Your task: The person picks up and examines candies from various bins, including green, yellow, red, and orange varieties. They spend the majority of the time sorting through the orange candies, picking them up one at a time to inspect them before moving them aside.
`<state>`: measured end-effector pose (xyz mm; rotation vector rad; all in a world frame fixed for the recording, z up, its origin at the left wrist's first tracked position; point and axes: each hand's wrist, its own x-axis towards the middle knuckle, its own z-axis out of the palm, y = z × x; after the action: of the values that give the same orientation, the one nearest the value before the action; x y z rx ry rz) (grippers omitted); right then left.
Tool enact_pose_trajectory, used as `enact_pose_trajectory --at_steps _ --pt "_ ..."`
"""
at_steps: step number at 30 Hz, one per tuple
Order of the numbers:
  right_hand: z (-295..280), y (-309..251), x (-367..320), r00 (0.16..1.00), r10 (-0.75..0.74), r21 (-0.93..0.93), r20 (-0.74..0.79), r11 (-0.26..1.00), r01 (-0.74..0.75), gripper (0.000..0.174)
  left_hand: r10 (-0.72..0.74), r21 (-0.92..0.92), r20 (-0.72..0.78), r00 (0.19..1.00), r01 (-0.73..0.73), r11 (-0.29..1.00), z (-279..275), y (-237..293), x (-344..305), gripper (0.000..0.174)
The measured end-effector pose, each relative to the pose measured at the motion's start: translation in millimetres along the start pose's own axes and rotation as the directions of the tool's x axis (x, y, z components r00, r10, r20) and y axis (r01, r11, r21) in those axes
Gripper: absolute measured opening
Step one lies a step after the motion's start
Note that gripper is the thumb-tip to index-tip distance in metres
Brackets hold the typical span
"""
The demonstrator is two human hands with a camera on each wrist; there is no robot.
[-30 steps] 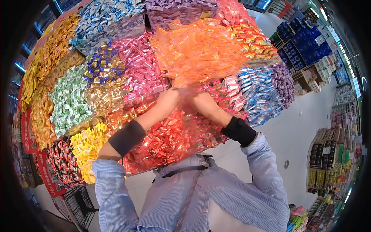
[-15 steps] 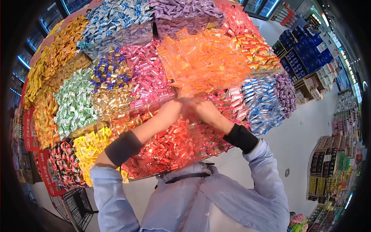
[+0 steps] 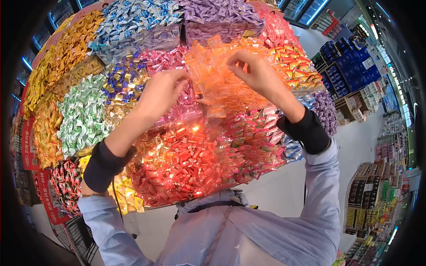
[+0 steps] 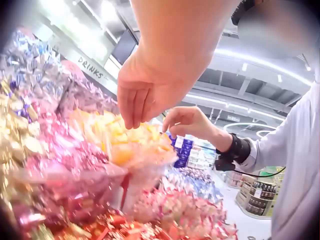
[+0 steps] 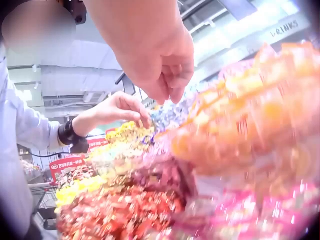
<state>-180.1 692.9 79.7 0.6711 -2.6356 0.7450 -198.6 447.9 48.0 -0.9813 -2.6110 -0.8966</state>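
My left hand (image 3: pixel 162 91) hovers over the pink-wrapped candies (image 3: pixel 193 106), its fingers loosely bent with nothing visible between them. Over the heap of orange-wrapped candies (image 3: pixel 213 57) is my right hand (image 3: pixel 257 73); its thumb and forefinger stand apart and it shows no object. The left wrist view has the left hand (image 4: pixel 155 82) close above, fingers pointing down, with the right hand (image 4: pixel 187 122) beyond. From the right wrist, the orange packets (image 5: pixel 250 110) rise beside the right hand (image 5: pixel 160 67). Red-wrapped candies (image 3: pixel 177 168) fill the bin nearest my body.
Around these lie bins of green-and-white (image 3: pixel 84 115), yellow (image 3: pixel 126 190), blue-and-white (image 3: pixel 137 20) and purple candies (image 3: pixel 222 11). Clear dividers part the bins. A shopping cart (image 3: pixel 80 235) stands at lower left. Stocked shelves (image 3: pixel 368 195) line the right side, across the pale floor (image 3: pixel 355 128).
Both hands have risen from the front of the orange heap, moving away from my body and apart from each other. Their fingers, close together at the divider before, are now looser.
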Motion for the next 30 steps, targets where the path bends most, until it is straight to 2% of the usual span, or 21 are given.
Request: enact_pose_trajectory --at_steps 1,3,4,8,11,14,17,20,21,22,25,26,30 --pt "-1.2 5.3 22.5 1.0 -0.019 -0.015 -0.023 1.0 0.019 0.013 -0.033 -0.003 -0.019 0.999 0.033 0.999 -2.5 -9.2 9.5 0.016" --pt "11.6 30.8 66.8 0.992 -0.118 -0.023 0.044 0.993 0.119 0.014 -0.081 -0.089 -0.032 0.996 0.078 0.993 1.9 -32.2 26.7 0.017" --pt "20.8 38.8 85.2 0.993 -0.086 -0.073 0.083 0.993 0.092 0.016 -0.104 -0.131 -0.038 0.994 0.099 0.987 5.0 -41.1 31.9 0.017" --pt "61.0 68.6 139.4 0.971 0.024 -0.26 0.239 0.965 0.04 0.025 -0.19 -0.113 0.007 0.982 0.19 0.975 9.7 -61.1 39.7 0.018" --pt "77.4 75.2 166.5 0.86 0.256 -0.435 0.442 0.899 -0.044 0.03 -0.232 -0.113 0.017 0.973 0.233 0.966 4.9 -66.7 36.6 0.018" --pt "99.0 83.8 175.0 0.832 0.314 -0.43 0.458 0.897 -0.102 0.029 -0.277 -0.126 0.01 0.961 0.277 0.953 0.8 -72.6 33.4 0.019" --pt "113.5 83.4 175.6 0.834 0.296 -0.472 0.465 0.88 -0.049 0.026 -0.299 -0.204 0.003 0.954 0.293 0.934 4.4 -81.6 30.1 0.019" --pt "89.0 69.5 172.3 0.899 0.241 -0.259 0.366 0.954 -0.151 0.025 -0.301 -0.203 -0.023 0.953 0.29 0.935 1.4 -80.6 26.8 0.02" --pt "80.0 77.6 174.3 0.933 0.159 -0.05 0.323 0.987 -0.151 0.028 -0.302 -0.223 -0.039 0.953 0.286 0.932 1.6 -79.2 24.3 0.02" --pt "67.6 73.2 169.7 0.971 0.061 0.047 0.23 0.996 -0.074 0.028 -0.287 -0.246 -0.054 0.957 0.265 0.932 0.6 -77.5 22.2 0.021" --pt "27.1 46.6 136.7 0.959 0.149 0.45 0.24 0.859 -0.246 0.031 -0.297 -0.375 -0.08 0.951 0.248 0.893 0.2 -62.3 17.3 0.019" --pt "19.4 38.6 120.3 0.958 0.18 0.566 0.223 0.776 -0.278 0.033 -0.318 -0.413 -0.031 0.948 0.277 0.868 -2.1 -51.9 14.8 0.019" --pt "-6.3 27.7 59.9 0.915 0.285 0.689 0.286 0.602 -0.404 0.037 -0.251 -0.579 0.027 0.968 0.219 0.785 4.5 -25.4 6.2 0.02"
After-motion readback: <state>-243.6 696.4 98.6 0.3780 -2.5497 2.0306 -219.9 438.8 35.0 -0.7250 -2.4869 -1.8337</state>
